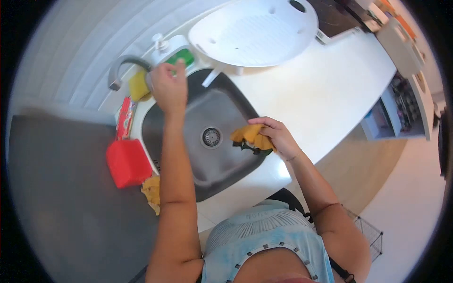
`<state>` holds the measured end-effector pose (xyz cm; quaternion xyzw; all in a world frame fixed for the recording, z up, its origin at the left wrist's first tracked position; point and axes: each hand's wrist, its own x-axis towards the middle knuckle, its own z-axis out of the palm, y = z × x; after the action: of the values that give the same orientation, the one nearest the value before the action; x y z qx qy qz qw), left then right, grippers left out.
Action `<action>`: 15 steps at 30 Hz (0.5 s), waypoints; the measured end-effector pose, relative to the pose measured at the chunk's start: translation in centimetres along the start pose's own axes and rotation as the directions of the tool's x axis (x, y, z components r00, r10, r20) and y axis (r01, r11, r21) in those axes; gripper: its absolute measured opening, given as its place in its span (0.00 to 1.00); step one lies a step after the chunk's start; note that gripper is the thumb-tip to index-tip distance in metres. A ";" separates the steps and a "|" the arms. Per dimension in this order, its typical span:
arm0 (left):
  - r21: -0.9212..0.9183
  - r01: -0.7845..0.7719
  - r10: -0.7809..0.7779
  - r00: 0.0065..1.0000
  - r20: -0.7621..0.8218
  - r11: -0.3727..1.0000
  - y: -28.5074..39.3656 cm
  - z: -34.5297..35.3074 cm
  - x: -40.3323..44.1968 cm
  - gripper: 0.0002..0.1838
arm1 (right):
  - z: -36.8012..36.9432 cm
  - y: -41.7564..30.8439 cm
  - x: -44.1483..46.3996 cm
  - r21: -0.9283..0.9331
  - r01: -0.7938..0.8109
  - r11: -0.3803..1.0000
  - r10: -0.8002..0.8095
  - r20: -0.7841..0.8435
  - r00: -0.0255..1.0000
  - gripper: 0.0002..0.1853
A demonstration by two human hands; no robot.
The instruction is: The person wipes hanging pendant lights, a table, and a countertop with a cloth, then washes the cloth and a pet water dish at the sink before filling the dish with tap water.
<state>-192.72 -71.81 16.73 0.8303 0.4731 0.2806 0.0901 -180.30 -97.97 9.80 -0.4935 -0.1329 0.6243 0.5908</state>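
My left hand reaches over the back left rim of the sink, beside the faucet. One of its fingers overlaps a green sponge lying in a white holder. The hand is slightly blurred, and whether it grips the sponge cannot be made out. Over the sink's right side, my right hand is closed on a crumpled yellow cloth. Dark material shows along the cloth's lower edge.
A large white oval tub stands on the counter behind the sink. Left of the basin are a yellow sponge, a red-and-white box, a red container and another yellow cloth. A white pump dispenser is near the wall.
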 end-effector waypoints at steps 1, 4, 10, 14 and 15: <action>-0.020 0.091 -0.089 0.992 0.091 0.996 1.7 1.1 -0.9 0.37 | 0.1 0.2 -0.3 -0.058 0.048 0.997 -0.050 -0.032 0.998 0.19; -0.615 0.666 -0.068 0.700 0.711 0.421 5.3 5.1 -1.6 0.38 | -0.2 0.7 -1.8 0.229 0.152 0.961 -0.143 -0.054 0.988 0.21; -0.660 0.734 0.022 0.666 0.745 0.160 7.8 8.6 -1.2 0.28 | -5.0 -0.9 -5.4 0.283 0.280 0.917 -0.232 -0.193 0.953 0.22; -0.723 0.686 0.001 0.726 0.688 0.084 8.0 7.2 -2.3 0.22 | -11.3 -4.0 -5.1 0.019 0.394 0.919 -0.365 -0.336 0.868 0.23; -0.725 0.688 -0.006 0.725 0.688 0.040 7.6 6.8 -2.8 0.24 | -13.3 -5.0 -4.9 -0.031 0.399 0.916 -0.380 -0.382 0.842 0.23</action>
<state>-184.51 -77.39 13.24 0.4506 0.3279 0.2487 0.7922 -167.89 -106.40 9.45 -0.5530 -0.0977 0.3865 0.7316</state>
